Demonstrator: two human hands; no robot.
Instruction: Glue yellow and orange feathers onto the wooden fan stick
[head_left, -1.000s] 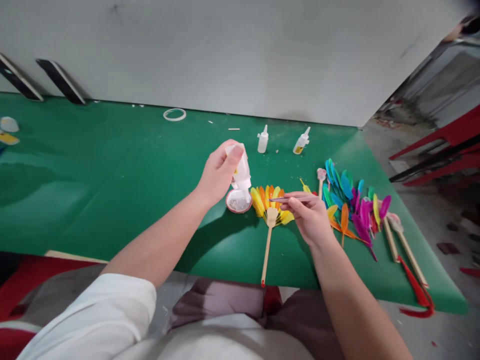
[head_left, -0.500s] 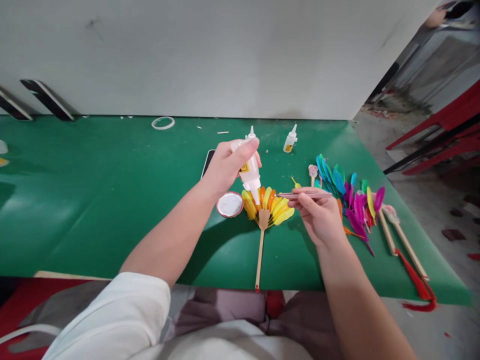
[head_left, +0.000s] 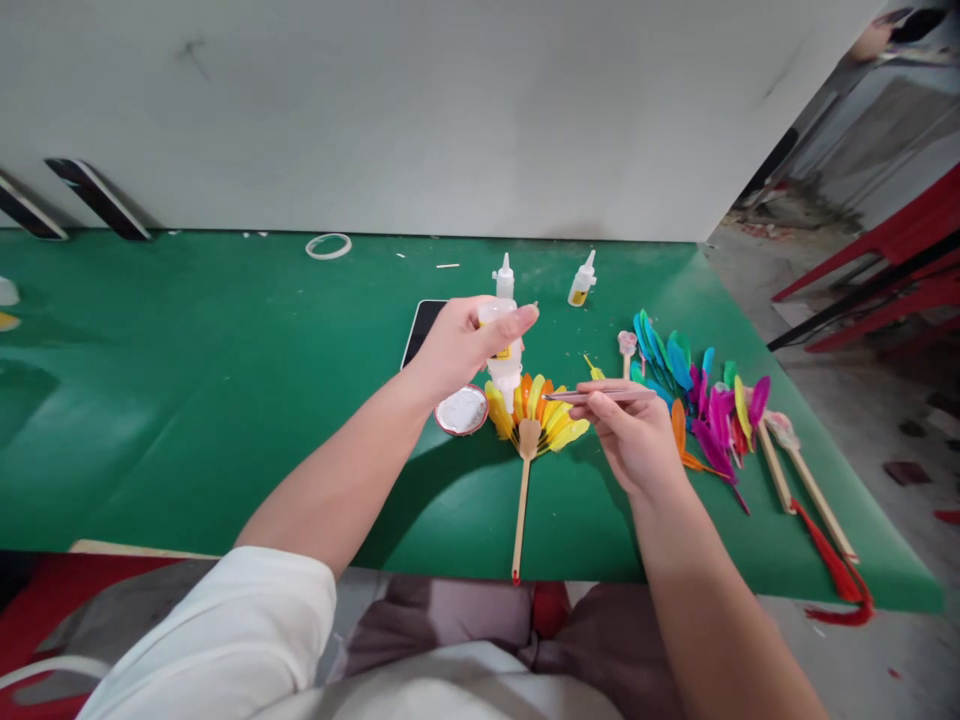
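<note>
My left hand (head_left: pixel 457 345) grips a white glue bottle (head_left: pixel 505 362) upside down, its nozzle pointing down onto the yellow and orange feathers of a small fan (head_left: pixel 534 412) with a wooden handle (head_left: pixel 519 510) lying on the green table (head_left: pixel 187 400). My right hand (head_left: pixel 634 435) pinches metal tweezers (head_left: pixel 600 396), which point left over the fan's right feathers. A round lid (head_left: pixel 460 410) holding white glue sits just left of the fan.
A dark phone (head_left: pixel 421 330) lies behind my left hand. Two more small glue bottles (head_left: pixel 504 277) (head_left: pixel 582 279) stand at the back. Loose coloured feathers (head_left: pixel 694 395) and wooden fan sticks (head_left: pixel 802 480) lie to the right. A white ring (head_left: pixel 328 246) rests near the wall.
My left hand has carried the inverted glue bottle from above the glue lid rightward to the fan's feathers. My right hand stays put with the tweezers.
</note>
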